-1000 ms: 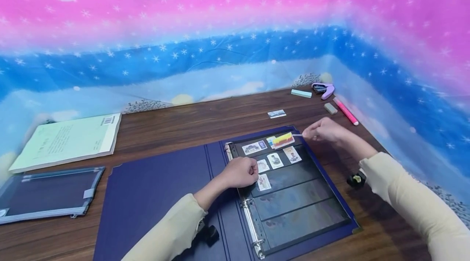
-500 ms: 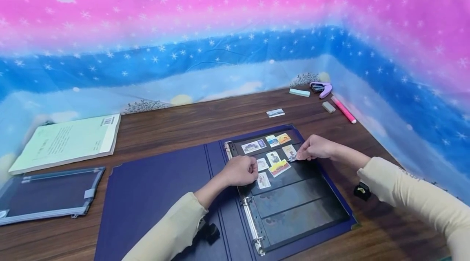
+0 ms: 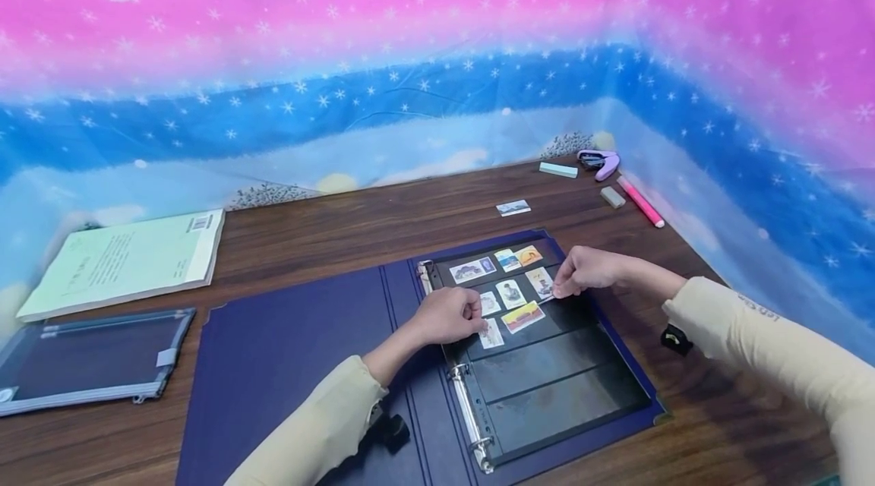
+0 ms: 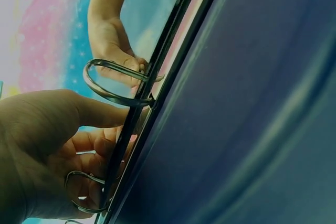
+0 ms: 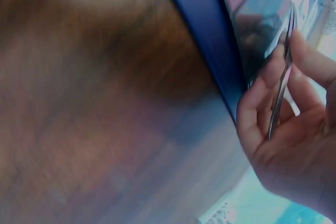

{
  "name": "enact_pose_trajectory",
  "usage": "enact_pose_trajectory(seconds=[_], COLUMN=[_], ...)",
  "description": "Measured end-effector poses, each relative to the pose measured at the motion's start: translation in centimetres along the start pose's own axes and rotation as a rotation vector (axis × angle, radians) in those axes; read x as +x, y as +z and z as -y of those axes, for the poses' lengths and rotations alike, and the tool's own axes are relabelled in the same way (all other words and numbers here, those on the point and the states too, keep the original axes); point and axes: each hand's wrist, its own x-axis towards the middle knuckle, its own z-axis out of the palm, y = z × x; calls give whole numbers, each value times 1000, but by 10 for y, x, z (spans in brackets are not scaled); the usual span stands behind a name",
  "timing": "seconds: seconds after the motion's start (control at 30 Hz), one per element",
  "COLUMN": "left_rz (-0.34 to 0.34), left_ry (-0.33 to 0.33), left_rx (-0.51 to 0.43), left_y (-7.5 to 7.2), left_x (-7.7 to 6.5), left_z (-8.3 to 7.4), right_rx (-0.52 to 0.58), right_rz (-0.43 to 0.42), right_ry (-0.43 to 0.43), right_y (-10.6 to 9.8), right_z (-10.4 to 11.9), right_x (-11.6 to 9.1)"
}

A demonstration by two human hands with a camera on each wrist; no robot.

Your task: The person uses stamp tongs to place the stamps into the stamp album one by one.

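Note:
In the head view, a navy ring-binder stamp album (image 3: 294, 349) lies spread out, its black page (image 3: 547, 380) bearing several stamps. My right hand (image 3: 588, 271) pinches slim metal tweezers (image 5: 283, 80) by the page's right edge. Their tips reach toward a yellow-and-orange stamp (image 3: 522, 317), which sits slightly tilted near the third row; contact with it is too small to make out. My left hand (image 3: 447, 315) rests at the page's left side, fingers curled, fingertips beside a pale stamp (image 3: 491, 334). Whether they grip the page is hidden, even in the left wrist view.
One loose stamp (image 3: 513, 208) lies behind the album. At the back right are a stapler (image 3: 599, 164), a pale green block (image 3: 558, 169), an eraser (image 3: 612, 197) and a pink marker (image 3: 640, 202). A book (image 3: 130, 262) and zip pouch (image 3: 96, 361) lie left.
My right hand has brought the yellow-and-orange stamp down from the top row to the third row with the tweezers, then turned it slightly. My left hand has stayed nearly still.

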Motion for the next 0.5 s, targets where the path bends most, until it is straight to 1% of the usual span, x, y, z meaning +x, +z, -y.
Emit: enact_pose_trajectory(seconds=[0.17,0.37,0.43,0.5], left_rz=[4,14,14,13], left_ry=[-22,-45,-45,-48], left_rx=[-31,-33,-39,-49], left_y=[1,1,1,1], left_x=[0,1,1,1], left_z=[3,3,3,3], right_rx=[-109,-178,-195,-203], right_rz=[131,253,286,318], right_ry=[-104,-191,-211,-212], right_y=[-11,-16,-16,-17], right_z=[4,14,19,23], right_x=[13,26,28,29])
